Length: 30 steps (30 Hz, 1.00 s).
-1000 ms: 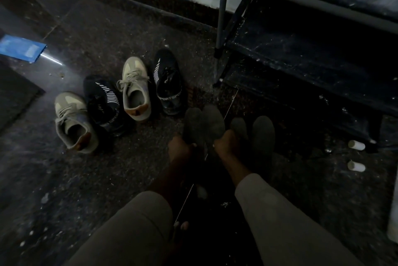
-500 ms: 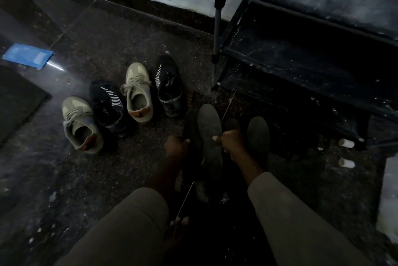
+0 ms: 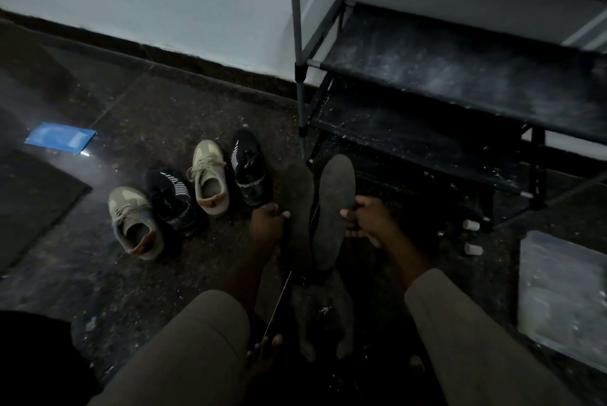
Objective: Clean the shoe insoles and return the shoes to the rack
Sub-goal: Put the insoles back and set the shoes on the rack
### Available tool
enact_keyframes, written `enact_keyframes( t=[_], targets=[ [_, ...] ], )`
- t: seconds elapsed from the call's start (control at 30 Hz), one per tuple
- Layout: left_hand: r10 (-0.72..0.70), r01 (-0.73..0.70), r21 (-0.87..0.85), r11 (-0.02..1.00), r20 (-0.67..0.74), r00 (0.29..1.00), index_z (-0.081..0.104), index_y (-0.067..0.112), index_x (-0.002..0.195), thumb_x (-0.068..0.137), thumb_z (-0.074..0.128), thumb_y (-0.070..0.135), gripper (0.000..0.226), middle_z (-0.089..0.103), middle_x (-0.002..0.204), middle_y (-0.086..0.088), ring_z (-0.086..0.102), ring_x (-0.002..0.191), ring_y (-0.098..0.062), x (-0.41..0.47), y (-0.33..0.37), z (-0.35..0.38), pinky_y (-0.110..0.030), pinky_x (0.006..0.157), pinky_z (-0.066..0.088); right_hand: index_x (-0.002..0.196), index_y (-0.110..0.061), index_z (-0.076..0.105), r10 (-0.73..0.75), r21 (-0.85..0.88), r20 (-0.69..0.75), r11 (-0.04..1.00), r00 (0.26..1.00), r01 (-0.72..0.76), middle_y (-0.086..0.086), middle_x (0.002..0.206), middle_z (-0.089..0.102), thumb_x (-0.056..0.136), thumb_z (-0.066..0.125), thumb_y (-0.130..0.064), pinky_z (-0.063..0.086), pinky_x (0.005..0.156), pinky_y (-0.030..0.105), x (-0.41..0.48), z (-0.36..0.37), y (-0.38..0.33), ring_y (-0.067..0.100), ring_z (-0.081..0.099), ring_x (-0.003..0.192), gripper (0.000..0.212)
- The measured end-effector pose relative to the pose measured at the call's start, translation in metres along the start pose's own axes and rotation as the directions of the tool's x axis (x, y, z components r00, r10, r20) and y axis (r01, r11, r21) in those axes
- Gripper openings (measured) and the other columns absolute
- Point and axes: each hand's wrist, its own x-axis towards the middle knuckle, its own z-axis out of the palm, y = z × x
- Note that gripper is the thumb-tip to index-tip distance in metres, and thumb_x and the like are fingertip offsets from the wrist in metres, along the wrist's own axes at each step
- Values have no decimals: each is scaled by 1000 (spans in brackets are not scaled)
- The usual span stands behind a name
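In dim light my left hand (image 3: pixel 267 220) grips a dark grey insole (image 3: pixel 299 208) by its edge, and my right hand (image 3: pixel 371 218) grips a second grey insole (image 3: pixel 335 205). Both insoles are held side by side above the floor, toes pointing away from me. Two beige sneakers (image 3: pixel 210 177) (image 3: pixel 134 223) and two black sneakers (image 3: pixel 251 167) (image 3: pixel 172 197) stand in a row on the floor to the left. The black shoe rack (image 3: pixel 460 77) rises at the right, its dusty shelves bare.
A blue packet (image 3: pixel 60 138) lies on the floor at far left beside a dark mat (image 3: pixel 29 198). A clear plastic container (image 3: pixel 561 294) sits at right. Two small white caps (image 3: pixel 471 236) lie by the rack's foot. More grey insoles (image 3: pixel 323 310) lie between my knees.
The view has tilted up, showing more wall and rack. Both hands have lifted one insole each off the floor and now hold them side by side; before, the insoles lay flat.
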Motion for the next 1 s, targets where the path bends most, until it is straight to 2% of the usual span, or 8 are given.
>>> enact_keyframes(
  t=[0.13,0.4,0.5,0.6,0.67,0.77,0.9,1.0],
  targets=[
    [132,-132,3,991,74,989,70,0,87,88,73,7,8,73,90,-17,68,82,-26,-24,38,-14,-46,83,59,124,-18,64,-54,-43,9,998,998,55,3,106,73,98,62,-5,61,73,38,-44,-24,-25,21,71,88,28],
    [283,-275,-79,958,113,953,67,0,77,85,76,15,19,72,83,-19,68,78,-27,-72,123,-28,-53,85,58,115,-18,71,-255,-59,-52,966,965,252,6,107,77,96,66,-12,62,77,37,-124,-67,-77,26,74,96,20],
    [283,-264,-165,950,107,953,72,5,87,81,79,17,15,75,89,-10,71,91,-29,-75,158,-30,-52,92,57,113,-11,71,-346,-38,-95,938,933,344,7,100,77,97,64,-8,59,67,32,-144,-77,-105,22,74,86,18],
    [343,-321,-197,926,87,935,71,4,86,66,82,33,37,74,94,-18,70,89,-28,-58,193,-25,-58,87,57,109,-7,70,-433,-31,-152,900,888,434,7,94,77,97,62,-5,56,58,27,-154,-83,-136,19,73,80,14],
    [374,-353,-189,916,87,923,72,-3,97,68,85,33,48,74,102,-22,70,95,-32,-55,226,-24,-56,89,57,106,-8,69,-466,-18,-189,881,864,472,7,94,77,97,62,-3,56,55,26,-154,-87,-158,19,73,78,12],
    [403,-396,-98,913,71,912,68,-10,102,82,82,17,36,73,104,-25,70,100,-36,-44,268,-18,-47,88,58,103,-6,67,-476,-30,-251,874,843,485,10,96,75,96,65,-2,55,51,26,-139,-96,-193,19,71,76,9],
    [400,-399,-14,917,48,915,66,3,81,77,85,23,28,72,88,-12,70,94,-33,-8,307,-2,-40,85,57,111,2,61,-447,-23,-335,884,829,467,17,101,70,90,71,1,55,48,29,-99,-107,-232,22,67,75,23],
    [417,-421,72,904,63,907,72,2,93,79,83,27,31,73,95,-13,70,95,-31,17,332,13,-39,88,57,111,0,59,-438,-28,-396,884,807,467,18,97,63,88,74,1,54,46,29,-68,-116,-251,24,64,73,27]
  ],
)
